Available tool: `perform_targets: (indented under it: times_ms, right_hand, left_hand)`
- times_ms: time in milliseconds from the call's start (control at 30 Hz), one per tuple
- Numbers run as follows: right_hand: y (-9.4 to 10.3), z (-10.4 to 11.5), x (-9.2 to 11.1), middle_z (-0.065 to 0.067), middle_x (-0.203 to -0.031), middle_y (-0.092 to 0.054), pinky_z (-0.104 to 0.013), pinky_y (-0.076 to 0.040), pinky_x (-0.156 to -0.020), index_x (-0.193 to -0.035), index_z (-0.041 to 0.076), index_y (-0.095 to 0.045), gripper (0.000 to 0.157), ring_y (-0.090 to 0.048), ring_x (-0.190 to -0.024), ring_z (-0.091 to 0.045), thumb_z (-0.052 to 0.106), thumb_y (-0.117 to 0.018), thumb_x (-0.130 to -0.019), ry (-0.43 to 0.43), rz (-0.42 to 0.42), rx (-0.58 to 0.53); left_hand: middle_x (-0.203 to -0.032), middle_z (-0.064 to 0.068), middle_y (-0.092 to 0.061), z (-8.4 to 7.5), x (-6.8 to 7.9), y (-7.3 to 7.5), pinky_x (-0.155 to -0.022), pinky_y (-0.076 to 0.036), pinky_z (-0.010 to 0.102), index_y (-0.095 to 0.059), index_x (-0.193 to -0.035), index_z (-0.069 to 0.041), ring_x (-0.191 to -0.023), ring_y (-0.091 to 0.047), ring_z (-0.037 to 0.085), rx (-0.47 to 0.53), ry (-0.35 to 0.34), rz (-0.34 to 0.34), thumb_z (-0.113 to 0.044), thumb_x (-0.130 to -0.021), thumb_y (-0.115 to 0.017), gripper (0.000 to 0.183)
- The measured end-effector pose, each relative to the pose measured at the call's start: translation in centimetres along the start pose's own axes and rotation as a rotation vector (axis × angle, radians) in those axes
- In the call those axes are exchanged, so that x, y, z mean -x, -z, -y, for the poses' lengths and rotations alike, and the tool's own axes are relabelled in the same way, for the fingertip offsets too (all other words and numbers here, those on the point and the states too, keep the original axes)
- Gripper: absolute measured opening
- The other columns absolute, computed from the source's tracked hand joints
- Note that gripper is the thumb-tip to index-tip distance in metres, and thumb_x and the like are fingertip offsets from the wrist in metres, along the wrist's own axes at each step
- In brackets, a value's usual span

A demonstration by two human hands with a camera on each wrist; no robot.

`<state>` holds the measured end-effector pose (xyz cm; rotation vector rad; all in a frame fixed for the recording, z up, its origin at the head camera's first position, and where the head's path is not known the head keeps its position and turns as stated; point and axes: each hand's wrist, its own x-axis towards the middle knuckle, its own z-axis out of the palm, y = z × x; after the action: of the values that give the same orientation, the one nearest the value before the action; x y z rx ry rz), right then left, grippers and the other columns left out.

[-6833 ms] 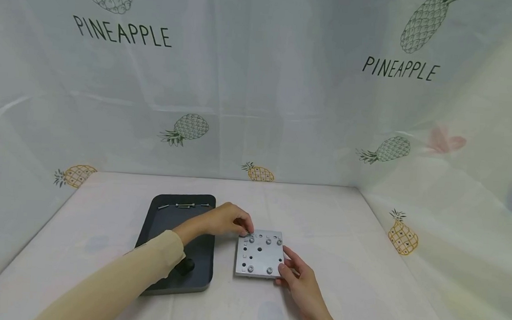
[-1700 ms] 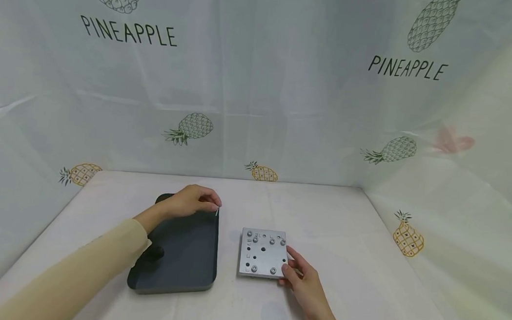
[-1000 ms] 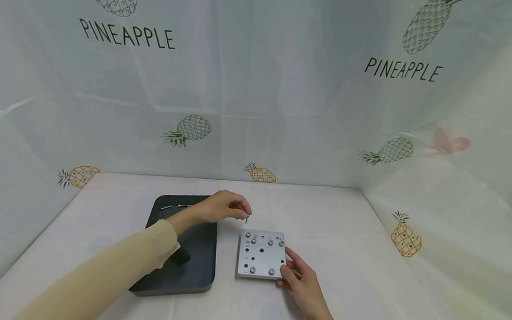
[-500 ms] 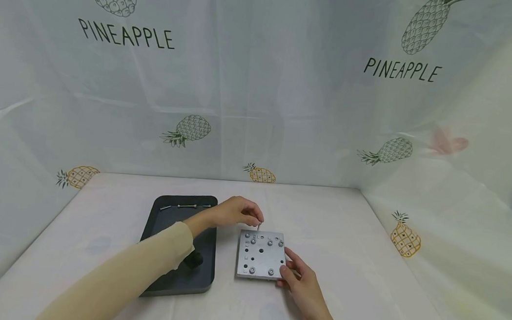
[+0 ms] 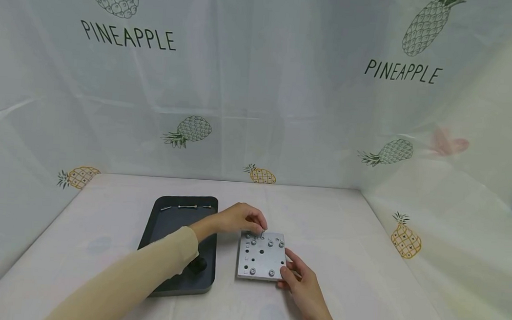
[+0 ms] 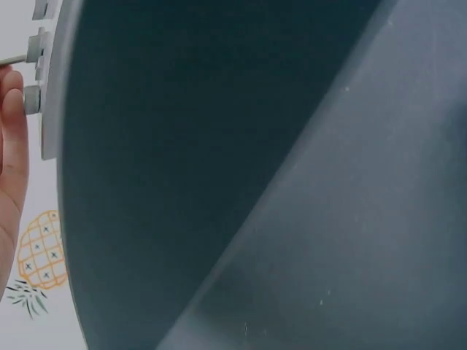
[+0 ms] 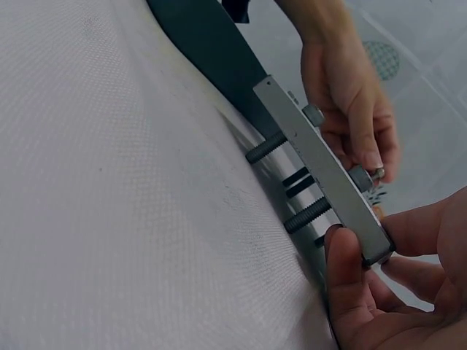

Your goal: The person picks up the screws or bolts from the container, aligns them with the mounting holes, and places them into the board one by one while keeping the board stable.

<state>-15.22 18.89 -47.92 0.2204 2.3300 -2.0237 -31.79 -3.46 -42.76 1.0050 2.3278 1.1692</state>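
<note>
A square silver metal plate [image 5: 258,264] with drilled holes lies near the middle of the table, several socket-head screws [image 5: 252,271] standing in it. In the right wrist view, threaded shanks [image 7: 310,215] stick out below the plate. My left hand [image 5: 240,218] pinches a small screw [image 5: 262,233] upright at the plate's far edge, between thumb and index finger. Whether its tip is inside a hole cannot be made out. My right hand [image 5: 303,283] grips the plate's right edge, thumb on top and fingers beneath.
A dark tray [image 5: 210,270] stands left of the plate, partly under the left forearm. Several loose screws [image 5: 187,206] lie along its far end, and a black object [image 5: 197,264] lies nearer. A curtain printed with pineapples [image 5: 285,108] hangs behind the table.
My left hand has carried a screw from the tray's far end rightward and down to the plate's far edge. A screw now shows at the far-left corner, where the hand was earlier. My right hand stays.
</note>
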Motion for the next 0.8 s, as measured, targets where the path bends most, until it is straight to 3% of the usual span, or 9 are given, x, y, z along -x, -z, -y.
perform_targets:
  times_ms: [800]
  right_hand:
    - [0.1, 0.1, -0.3, -0.018, -0.129, -0.058, -0.03, -0.062, -0.08, -0.161, 0.006, -0.045, 0.057, -0.067, -0.1, -0.021, 0.01, -0.062, -0.106, -0.021, 0.001, 0.0]
  left_hand:
    - [-0.094, -0.016, -0.074, 0.4, -1.1, -0.7, -0.084, -0.053, 0.025, -0.08, -0.099, -0.026, -0.088, -0.064, 0.006, -0.126, -0.007, 0.045, -0.015, -0.098, -0.077, 0.011]
